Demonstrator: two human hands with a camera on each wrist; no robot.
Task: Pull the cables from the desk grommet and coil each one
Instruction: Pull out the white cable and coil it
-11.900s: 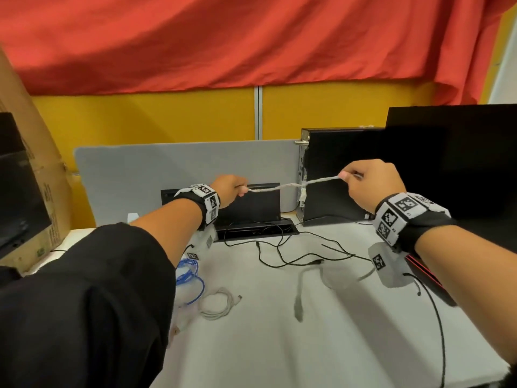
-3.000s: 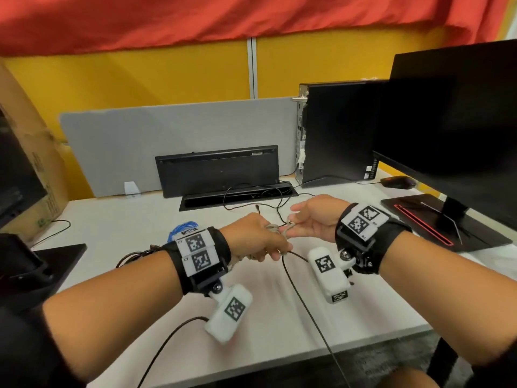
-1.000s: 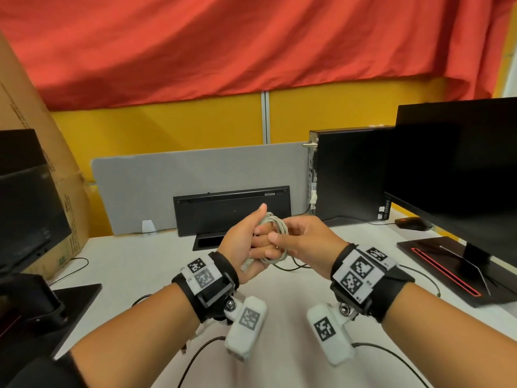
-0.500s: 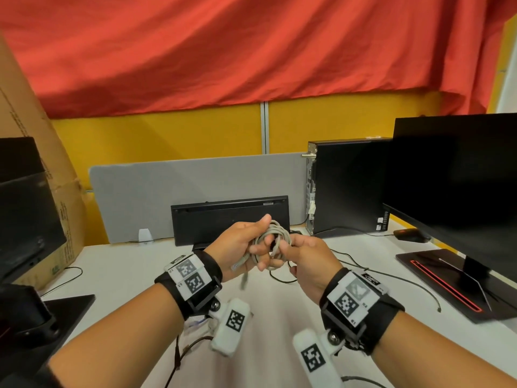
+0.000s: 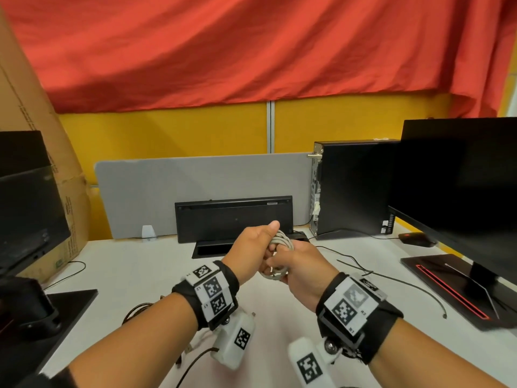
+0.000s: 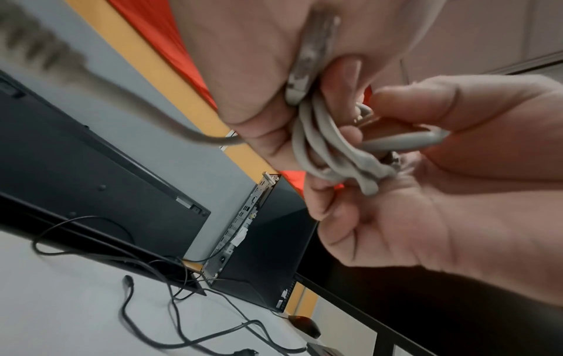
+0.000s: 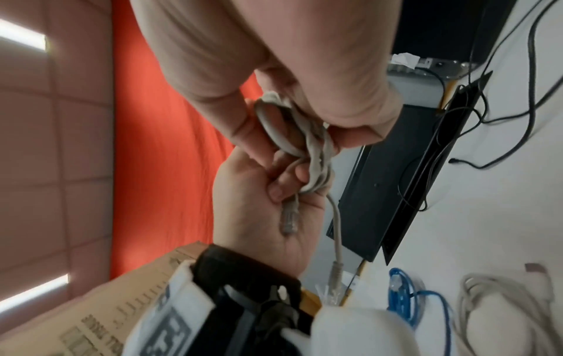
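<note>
A grey cable [image 5: 280, 243] is wound into a small coil above the white desk [image 5: 134, 270], and both hands hold it. My left hand [image 5: 258, 247] grips the coil from the left, thumb up. My right hand [image 5: 291, 263] pinches its lower right side. In the right wrist view one plug [image 7: 289, 220] of the grey cable [image 7: 307, 147] lies on the left palm and a tail with a second plug [image 7: 335, 277] hangs down. The left wrist view shows the grey cable [image 6: 329, 149] bunched between both hands' fingers. Behind the hands is the black desk grommet [image 5: 221, 249], its lid [image 5: 235, 217] raised.
Thin black cables [image 5: 391, 278] trail from the grommet across the desk to the right. A blue coil [image 7: 402, 296] and a white coil [image 7: 502, 301] lie on the desk. A PC tower [image 5: 352, 189], monitor [image 5: 458, 186] and mouse [image 5: 416, 239] stand right; a cardboard box [image 5: 42, 135] stands left.
Both hands have kept hold of the grey coil and sunk slightly toward the desk. The right hand has shifted down round the coil's lower side.
</note>
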